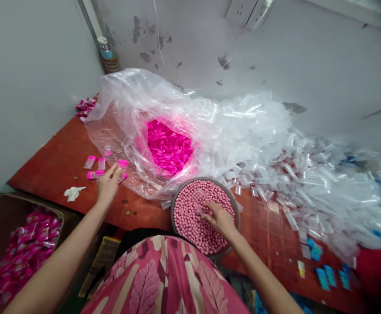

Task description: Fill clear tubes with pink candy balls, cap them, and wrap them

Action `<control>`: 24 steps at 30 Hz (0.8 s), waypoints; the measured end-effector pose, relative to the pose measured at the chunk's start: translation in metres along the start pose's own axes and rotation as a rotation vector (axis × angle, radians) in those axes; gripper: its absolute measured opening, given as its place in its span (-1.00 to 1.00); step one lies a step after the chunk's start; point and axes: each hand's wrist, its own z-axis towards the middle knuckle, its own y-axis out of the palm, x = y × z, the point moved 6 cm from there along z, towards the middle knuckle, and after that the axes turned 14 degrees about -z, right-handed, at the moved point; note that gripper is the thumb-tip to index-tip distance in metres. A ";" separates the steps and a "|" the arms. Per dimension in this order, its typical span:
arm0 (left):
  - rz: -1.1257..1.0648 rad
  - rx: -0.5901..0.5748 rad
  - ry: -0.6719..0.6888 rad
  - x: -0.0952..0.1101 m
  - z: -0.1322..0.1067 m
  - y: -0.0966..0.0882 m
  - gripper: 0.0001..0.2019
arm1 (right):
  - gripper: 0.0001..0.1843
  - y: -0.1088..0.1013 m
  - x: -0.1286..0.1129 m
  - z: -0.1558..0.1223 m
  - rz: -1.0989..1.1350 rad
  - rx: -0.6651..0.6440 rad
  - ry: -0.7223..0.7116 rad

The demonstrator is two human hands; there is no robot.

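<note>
My left hand (108,184) reaches over the red table (62,161), fingers closing round a small pink-capped tube (122,165) among a few filled tubes (94,163). My right hand (219,218) rests in a round metal bowl (232,200) full of small pink balls (190,213), fingers curled down into them on a clear tube (201,209) that lies half buried. A large clear plastic bag (128,109) behind the bowl holds a heap of bright pink caps (168,148).
A big pile of empty clear tubes (301,174) covers the table's right side. A cardboard box (1,213) at lower left holds finished pink tubes (23,248). A crumpled white scrap (73,192) lies near the table edge. Blue labels (324,274) sit at lower right. Grey walls close in behind.
</note>
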 end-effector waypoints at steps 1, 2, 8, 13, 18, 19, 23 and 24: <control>0.050 0.033 0.015 -0.001 0.006 -0.007 -0.48 | -0.67 0.009 0.001 -0.004 -0.053 0.003 0.005; 0.075 0.042 0.027 0.000 0.008 -0.009 -0.50 | -0.65 0.017 0.002 -0.007 -0.054 0.015 0.019; -0.057 -0.337 0.088 0.029 -0.056 0.065 -0.60 | -0.74 0.031 0.006 -0.004 0.252 0.119 0.059; -0.212 -0.874 0.171 0.061 -0.147 0.146 -0.64 | -0.69 0.022 -0.001 -0.011 0.464 0.150 0.046; -0.246 -1.042 0.196 0.076 -0.176 0.170 -0.74 | -0.70 0.010 -0.021 -0.020 0.809 0.146 0.033; -0.241 -1.055 0.189 0.077 -0.175 0.170 -0.75 | -0.67 0.004 -0.024 -0.021 0.820 0.161 0.024; -0.193 -1.139 0.177 0.075 -0.169 0.169 -0.74 | -0.59 -0.029 -0.039 -0.020 0.513 0.222 -0.166; -0.194 -1.156 0.186 0.075 -0.168 0.168 -0.74 | -0.62 -0.035 -0.043 -0.019 0.418 0.223 -0.239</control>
